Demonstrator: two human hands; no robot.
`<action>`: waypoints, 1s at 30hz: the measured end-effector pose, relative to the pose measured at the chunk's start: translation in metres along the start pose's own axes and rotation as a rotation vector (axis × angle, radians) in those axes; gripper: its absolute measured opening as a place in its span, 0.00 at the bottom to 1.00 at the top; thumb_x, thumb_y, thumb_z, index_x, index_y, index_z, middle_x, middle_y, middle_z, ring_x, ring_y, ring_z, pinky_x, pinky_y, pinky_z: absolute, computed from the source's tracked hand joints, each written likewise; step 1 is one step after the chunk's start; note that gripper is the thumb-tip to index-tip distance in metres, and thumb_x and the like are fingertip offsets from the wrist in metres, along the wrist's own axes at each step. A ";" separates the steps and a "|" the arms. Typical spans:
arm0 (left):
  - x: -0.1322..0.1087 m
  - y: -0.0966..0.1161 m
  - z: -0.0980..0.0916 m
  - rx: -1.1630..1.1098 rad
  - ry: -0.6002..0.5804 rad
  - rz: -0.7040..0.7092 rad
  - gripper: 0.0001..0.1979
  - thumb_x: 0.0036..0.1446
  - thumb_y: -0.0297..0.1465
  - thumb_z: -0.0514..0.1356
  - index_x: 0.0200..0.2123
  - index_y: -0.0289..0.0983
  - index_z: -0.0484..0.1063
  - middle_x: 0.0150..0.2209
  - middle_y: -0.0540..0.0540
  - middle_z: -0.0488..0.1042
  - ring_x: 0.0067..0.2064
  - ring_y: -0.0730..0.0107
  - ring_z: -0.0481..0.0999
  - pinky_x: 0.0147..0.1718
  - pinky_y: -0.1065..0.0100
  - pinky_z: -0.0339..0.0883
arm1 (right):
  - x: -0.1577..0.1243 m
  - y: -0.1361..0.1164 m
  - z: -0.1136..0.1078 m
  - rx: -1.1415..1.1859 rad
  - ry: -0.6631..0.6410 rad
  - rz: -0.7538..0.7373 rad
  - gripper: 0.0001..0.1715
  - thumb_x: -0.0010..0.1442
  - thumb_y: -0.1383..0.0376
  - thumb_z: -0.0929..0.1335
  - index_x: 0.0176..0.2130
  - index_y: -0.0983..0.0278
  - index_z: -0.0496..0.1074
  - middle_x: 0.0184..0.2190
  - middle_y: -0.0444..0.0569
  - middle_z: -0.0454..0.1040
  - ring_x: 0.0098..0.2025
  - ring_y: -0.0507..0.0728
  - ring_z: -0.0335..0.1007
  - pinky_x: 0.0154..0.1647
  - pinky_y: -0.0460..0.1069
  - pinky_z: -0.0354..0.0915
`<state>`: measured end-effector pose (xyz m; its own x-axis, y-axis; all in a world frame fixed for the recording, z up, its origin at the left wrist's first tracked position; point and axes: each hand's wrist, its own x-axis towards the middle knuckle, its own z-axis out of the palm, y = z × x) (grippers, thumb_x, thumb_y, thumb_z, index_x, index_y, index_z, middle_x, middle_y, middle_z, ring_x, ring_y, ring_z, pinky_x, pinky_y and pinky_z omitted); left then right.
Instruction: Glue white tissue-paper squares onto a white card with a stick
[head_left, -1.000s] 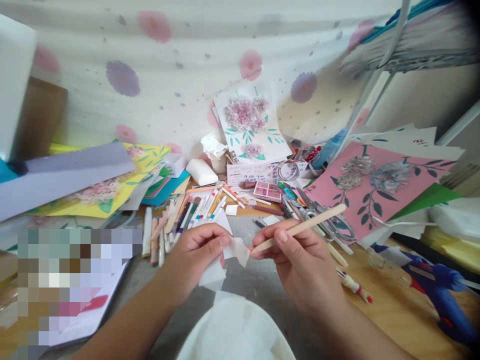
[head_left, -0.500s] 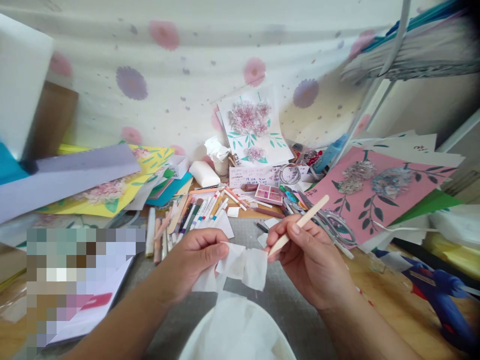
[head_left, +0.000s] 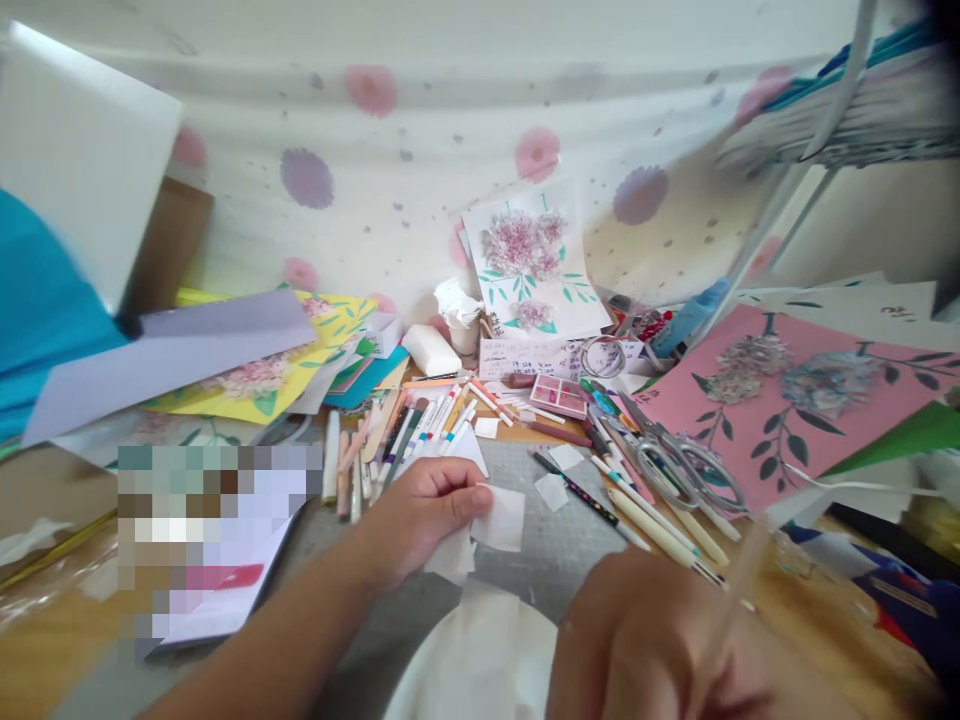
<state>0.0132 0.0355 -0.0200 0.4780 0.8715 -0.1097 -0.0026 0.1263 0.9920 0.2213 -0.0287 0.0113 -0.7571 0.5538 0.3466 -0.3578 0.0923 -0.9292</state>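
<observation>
My left hand (head_left: 431,515) pinches thin white paper squares (head_left: 501,520) between thumb and fingers, over the grey cutting mat (head_left: 525,462). Low in the frame, close to the camera, is my right hand (head_left: 637,640), closed around a pale wooden craft stick (head_left: 739,600) that is smeared by motion. Whether a paper square is also in those fingers cannot be made out. Between the hands sits a white bowl (head_left: 417,662), its lower part cut off by the frame, with white paper pieces (head_left: 487,630) in and over it. My right hand partly covers its right side.
Markers and pencils (head_left: 420,430) crowd the mat's far edge. Scissors (head_left: 694,470) and brushes lie at right, before a pink flower picture (head_left: 787,400). A blue glue gun (head_left: 892,590) is at far right, a tablet-like device (head_left: 225,600) at left. A flower card (head_left: 536,260) stands behind.
My right hand, with the stick, has moved away from the paper, down and toward the camera. A square that hung between both hands is gone from there. The view has shifted left.
</observation>
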 end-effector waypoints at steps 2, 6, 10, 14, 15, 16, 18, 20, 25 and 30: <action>-0.001 0.001 0.001 0.018 -0.002 -0.001 0.24 0.45 0.51 0.68 0.23 0.35 0.67 0.19 0.54 0.66 0.20 0.78 0.60 0.18 0.76 0.50 | 0.005 -0.004 0.000 -0.022 -0.097 0.019 0.31 0.54 0.45 0.70 0.17 0.62 0.57 0.19 0.45 0.63 0.22 0.50 0.64 0.27 0.43 0.64; -0.003 0.003 0.003 0.032 -0.002 -0.014 0.25 0.45 0.52 0.68 0.24 0.35 0.67 0.20 0.54 0.66 0.21 0.78 0.60 0.19 0.76 0.50 | 0.006 -0.016 -0.004 -0.049 0.019 0.064 0.25 0.58 0.51 0.70 0.20 0.63 0.63 0.26 0.48 0.72 0.28 0.51 0.71 0.32 0.44 0.66; -0.004 0.002 0.005 0.032 -0.024 -0.031 0.25 0.46 0.52 0.66 0.24 0.35 0.67 0.20 0.54 0.66 0.21 0.78 0.59 0.19 0.76 0.50 | -0.002 -0.018 -0.006 -0.050 0.083 0.026 0.11 0.60 0.59 0.70 0.29 0.62 0.76 0.33 0.51 0.77 0.33 0.53 0.74 0.36 0.46 0.69; -0.004 0.001 0.006 0.026 -0.035 -0.024 0.26 0.47 0.53 0.66 0.24 0.35 0.66 0.20 0.54 0.65 0.21 0.78 0.59 0.18 0.76 0.49 | -0.004 -0.002 -0.011 -0.036 0.258 -0.143 0.07 0.61 0.61 0.71 0.37 0.60 0.80 0.32 0.50 0.78 0.35 0.54 0.74 0.38 0.48 0.70; -0.004 0.001 0.006 0.031 -0.036 -0.018 0.25 0.47 0.52 0.66 0.24 0.35 0.66 0.20 0.55 0.64 0.21 0.78 0.58 0.18 0.76 0.48 | -0.002 0.003 -0.013 -0.040 0.331 -0.192 0.07 0.61 0.61 0.71 0.37 0.59 0.80 0.31 0.49 0.78 0.36 0.55 0.74 0.39 0.49 0.70; -0.004 0.001 0.006 0.040 -0.037 -0.011 0.25 0.47 0.52 0.66 0.23 0.35 0.65 0.19 0.55 0.62 0.20 0.79 0.57 0.18 0.76 0.47 | 0.000 0.008 -0.016 -0.053 0.407 -0.232 0.06 0.61 0.62 0.71 0.36 0.59 0.80 0.32 0.48 0.78 0.37 0.54 0.74 0.40 0.49 0.70; -0.004 0.001 0.005 0.063 -0.038 0.002 0.25 0.48 0.52 0.65 0.23 0.35 0.65 0.19 0.56 0.59 0.20 0.79 0.54 0.17 0.76 0.45 | 0.004 0.017 -0.022 -0.081 0.541 -0.274 0.03 0.59 0.64 0.73 0.36 0.58 0.80 0.34 0.46 0.77 0.37 0.53 0.74 0.40 0.47 0.70; -0.005 0.000 0.005 0.072 -0.039 0.008 0.25 0.48 0.52 0.65 0.23 0.35 0.65 0.18 0.56 0.59 0.20 0.79 0.54 0.17 0.76 0.45 | 0.009 0.022 -0.027 -0.102 0.627 -0.302 0.05 0.56 0.67 0.74 0.36 0.58 0.80 0.35 0.44 0.77 0.37 0.51 0.74 0.39 0.45 0.71; -0.005 0.000 0.006 0.027 -0.041 -0.009 0.25 0.48 0.51 0.65 0.22 0.35 0.64 0.19 0.56 0.60 0.20 0.80 0.55 0.17 0.76 0.45 | 0.011 0.020 -0.028 -0.025 0.614 -0.325 0.05 0.56 0.69 0.74 0.35 0.59 0.79 0.32 0.43 0.77 0.33 0.50 0.76 0.36 0.44 0.73; -0.004 0.002 0.007 0.031 -0.061 0.014 0.24 0.49 0.51 0.65 0.22 0.36 0.65 0.18 0.54 0.63 0.19 0.79 0.57 0.17 0.76 0.46 | 0.005 0.004 -0.015 -0.081 0.283 -0.185 0.03 0.57 0.67 0.73 0.30 0.63 0.76 0.31 0.47 0.77 0.32 0.52 0.77 0.35 0.46 0.73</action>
<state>0.0174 0.0285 -0.0167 0.5309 0.8424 -0.0923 0.0166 0.0985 0.9950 0.2246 -0.0127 0.0076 -0.4981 0.7277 0.4715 -0.4215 0.2721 -0.8651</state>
